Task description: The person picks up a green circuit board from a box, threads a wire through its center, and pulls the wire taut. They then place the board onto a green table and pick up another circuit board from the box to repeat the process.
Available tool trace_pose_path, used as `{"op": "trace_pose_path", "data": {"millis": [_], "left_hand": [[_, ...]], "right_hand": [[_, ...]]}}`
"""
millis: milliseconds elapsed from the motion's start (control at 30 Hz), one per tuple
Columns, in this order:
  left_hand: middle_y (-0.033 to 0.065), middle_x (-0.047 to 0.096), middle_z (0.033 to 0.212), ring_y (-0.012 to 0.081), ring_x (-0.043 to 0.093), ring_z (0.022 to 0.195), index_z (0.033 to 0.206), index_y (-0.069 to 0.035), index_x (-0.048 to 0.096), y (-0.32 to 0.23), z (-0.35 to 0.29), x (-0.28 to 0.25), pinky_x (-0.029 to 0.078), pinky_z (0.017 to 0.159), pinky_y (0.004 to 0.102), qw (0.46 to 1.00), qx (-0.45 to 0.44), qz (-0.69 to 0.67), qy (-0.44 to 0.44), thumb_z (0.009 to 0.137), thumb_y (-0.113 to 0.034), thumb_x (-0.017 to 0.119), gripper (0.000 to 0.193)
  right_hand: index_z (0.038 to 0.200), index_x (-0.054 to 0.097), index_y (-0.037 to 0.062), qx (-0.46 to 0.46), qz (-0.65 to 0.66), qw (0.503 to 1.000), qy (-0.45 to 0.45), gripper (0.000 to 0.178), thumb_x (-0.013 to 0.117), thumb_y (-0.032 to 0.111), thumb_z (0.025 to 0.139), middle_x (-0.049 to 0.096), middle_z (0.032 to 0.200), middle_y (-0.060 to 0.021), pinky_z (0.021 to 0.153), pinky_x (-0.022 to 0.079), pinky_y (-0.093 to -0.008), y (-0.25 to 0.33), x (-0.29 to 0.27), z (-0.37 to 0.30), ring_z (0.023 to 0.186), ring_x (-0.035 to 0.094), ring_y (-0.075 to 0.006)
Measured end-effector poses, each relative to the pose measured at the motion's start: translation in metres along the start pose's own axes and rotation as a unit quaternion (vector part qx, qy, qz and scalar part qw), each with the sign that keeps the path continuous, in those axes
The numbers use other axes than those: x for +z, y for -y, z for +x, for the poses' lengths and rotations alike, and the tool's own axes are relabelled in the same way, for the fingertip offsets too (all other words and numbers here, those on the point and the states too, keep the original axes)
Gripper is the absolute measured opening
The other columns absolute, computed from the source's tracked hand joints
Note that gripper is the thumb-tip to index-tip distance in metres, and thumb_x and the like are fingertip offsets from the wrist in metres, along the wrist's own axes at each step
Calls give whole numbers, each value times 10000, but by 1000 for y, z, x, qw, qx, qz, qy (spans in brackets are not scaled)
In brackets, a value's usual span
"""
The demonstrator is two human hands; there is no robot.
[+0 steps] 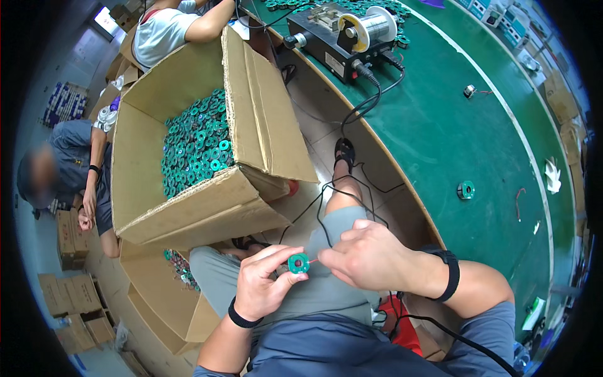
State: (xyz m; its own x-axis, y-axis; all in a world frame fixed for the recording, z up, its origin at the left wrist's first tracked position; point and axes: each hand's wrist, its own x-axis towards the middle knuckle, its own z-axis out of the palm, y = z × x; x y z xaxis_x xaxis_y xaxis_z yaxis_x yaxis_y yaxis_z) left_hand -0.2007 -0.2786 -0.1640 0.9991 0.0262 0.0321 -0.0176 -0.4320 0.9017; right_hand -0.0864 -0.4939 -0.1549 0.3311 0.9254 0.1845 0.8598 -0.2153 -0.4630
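Observation:
Pinched between the thumb and fingers of my left hand [265, 280] is a small green ring-shaped circuit part [298, 263] with a hole at its centre. A short red wire [313, 261] runs from its right side toward my right hand [364, 254]. The fingers of that hand are closed around the wire's end, which they hide. Both hands are above my lap. Inside the large open cardboard box [169, 221] to the left lies a heap of similar green ring parts [198, 141].
On the green table [433, 119] at right stand a black soldering unit [326, 47] and a wire spool [370, 31]. A loose ring part [465, 190] lies nearer. Black cables [370, 103] hang over the edge. A second box [157, 295] sits lower left. Two people are at left.

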Motion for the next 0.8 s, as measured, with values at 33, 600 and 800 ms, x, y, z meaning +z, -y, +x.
{"op": "trace_pose_path", "data": {"millis": [33,600,800], "left_hand": [[130,731,981,240,706,849,1110,-14,716,0,-1,0,551,761,314,1000,-1,0,-1,740,-73,843,396],[111,729,956,232,694,818,1115,-16,712,-3,0,4,539,727,310,999,-17,-14,29,749,-79,841,393],[120,727,963,239,697,832,1109,-15,715,-2,-3,1,541,746,313,999,-7,-30,36,743,-87,845,394]], "right_hand": [[871,607,137,-21,-18,999,24,192,745,248,796,605,655,19,657,436,-334,1,-1,0,653,621,-179],[793,565,135,-29,36,999,20,179,721,221,788,554,602,-1,644,446,-347,-2,4,0,626,619,-198],[784,555,135,-19,31,999,20,172,710,206,802,546,590,-10,618,448,-356,-1,1,1,603,615,-212]]}}
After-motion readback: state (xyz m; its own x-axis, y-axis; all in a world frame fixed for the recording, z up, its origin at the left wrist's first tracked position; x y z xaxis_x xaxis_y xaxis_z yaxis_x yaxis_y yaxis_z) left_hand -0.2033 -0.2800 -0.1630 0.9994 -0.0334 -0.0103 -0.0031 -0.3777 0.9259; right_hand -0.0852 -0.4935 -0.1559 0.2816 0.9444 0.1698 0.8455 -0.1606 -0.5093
